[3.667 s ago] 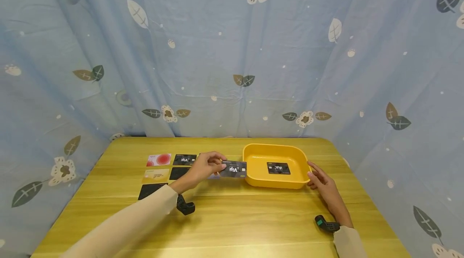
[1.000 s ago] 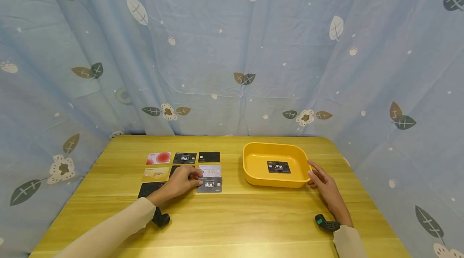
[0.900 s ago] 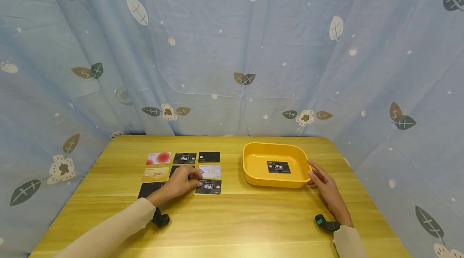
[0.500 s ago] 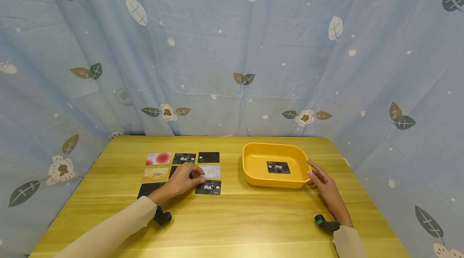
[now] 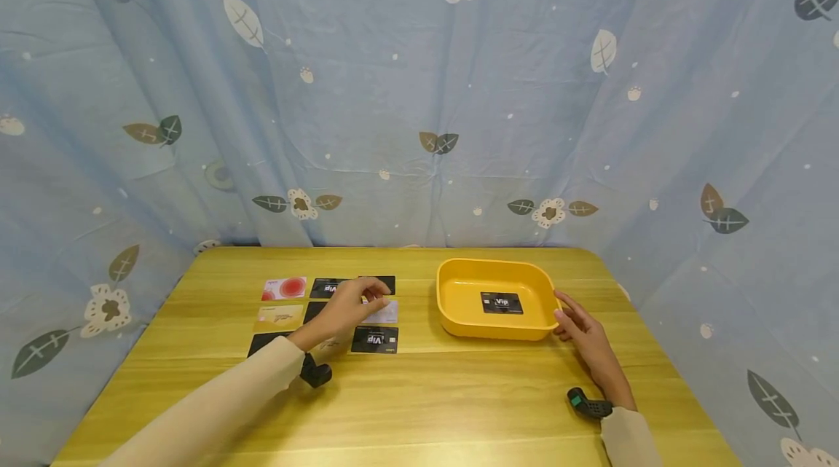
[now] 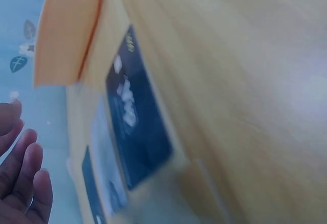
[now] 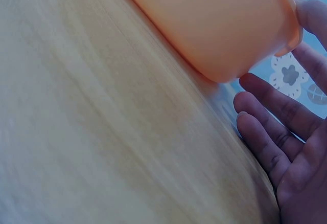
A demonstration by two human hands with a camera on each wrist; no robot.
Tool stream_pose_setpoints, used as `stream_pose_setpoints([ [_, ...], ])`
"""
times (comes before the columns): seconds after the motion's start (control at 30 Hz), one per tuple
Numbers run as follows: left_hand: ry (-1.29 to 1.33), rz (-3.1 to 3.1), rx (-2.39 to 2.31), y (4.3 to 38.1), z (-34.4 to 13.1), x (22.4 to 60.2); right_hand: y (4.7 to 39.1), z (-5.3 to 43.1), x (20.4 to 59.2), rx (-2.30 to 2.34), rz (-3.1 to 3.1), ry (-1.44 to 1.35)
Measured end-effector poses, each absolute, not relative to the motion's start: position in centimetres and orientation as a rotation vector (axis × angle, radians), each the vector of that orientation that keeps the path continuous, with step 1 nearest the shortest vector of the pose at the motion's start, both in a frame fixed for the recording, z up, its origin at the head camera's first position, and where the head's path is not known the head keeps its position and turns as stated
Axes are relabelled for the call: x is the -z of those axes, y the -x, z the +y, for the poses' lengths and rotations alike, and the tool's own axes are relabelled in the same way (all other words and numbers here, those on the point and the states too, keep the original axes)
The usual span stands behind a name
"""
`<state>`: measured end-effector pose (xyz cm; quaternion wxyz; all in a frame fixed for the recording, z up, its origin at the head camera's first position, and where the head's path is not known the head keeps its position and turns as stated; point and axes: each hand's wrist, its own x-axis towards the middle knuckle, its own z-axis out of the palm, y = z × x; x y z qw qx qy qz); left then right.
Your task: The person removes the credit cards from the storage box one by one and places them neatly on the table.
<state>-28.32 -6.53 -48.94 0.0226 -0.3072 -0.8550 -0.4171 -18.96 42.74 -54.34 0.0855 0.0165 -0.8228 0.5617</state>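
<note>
My left hand [image 5: 350, 303] hovers over the right column of cards, fingers loosely bent and nothing between thumb and fingertips. Beneath it, partly hidden, lie a lilac VIP card [image 5: 385, 312] and a black card [image 5: 388, 283]. Just in front of them a black Vip card [image 5: 375, 340] lies flat on the table; the left wrist view shows this Vip card [image 6: 138, 116] with the hand off to its left. My right hand [image 5: 588, 339] touches the right rim of a yellow tray [image 5: 491, 330] with thumb and index finger, its other fingers [image 7: 263, 144] relaxed. Inside the tray is another black Vip card [image 5: 502, 303].
Several more cards lie in rows to the left, among them a pink card [image 5: 285, 288], a gold card [image 5: 278, 318] and a black Vip card [image 5: 324, 288]. My left forearm covers part of the front row. A blue patterned curtain [image 5: 419, 88] hangs behind the wooden table [image 5: 446, 409].
The left hand carried the black Vip card from beside the tray to the front of the right column, laid it down and let go. It then moved back and slightly right. The right hand stayed.
</note>
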Motion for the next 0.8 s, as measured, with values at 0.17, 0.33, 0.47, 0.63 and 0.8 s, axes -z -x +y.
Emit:
stream_pose_setpoints([
  [0.17, 0.983, -2.636, 1.373, 28.8, -5.0, 48.3, 18.9, 42.7, 54.3, -1.693, -2.447, -0.066],
  [0.33, 1.011, -2.641, 1.397, 29.2, -3.2, 47.5, 18.9, 42.7, 54.2, -1.686, -2.448, -0.060],
  [0.47, 1.032, -2.649, 1.370, 29.4, -1.7, 46.9, 18.9, 42.7, 54.2, -1.691, -2.455, -0.045],
  [0.63, 1.081, -2.627, 1.338, 29.9, 0.1, 46.5, 18.6, 42.3, 53.6, -1.707, -2.454, -0.054],
  [0.8, 1.130, -2.604, 1.317, 30.3, 1.8, 45.9, 17.6, 41.4, 51.8, -1.715, -2.456, -0.074],
])
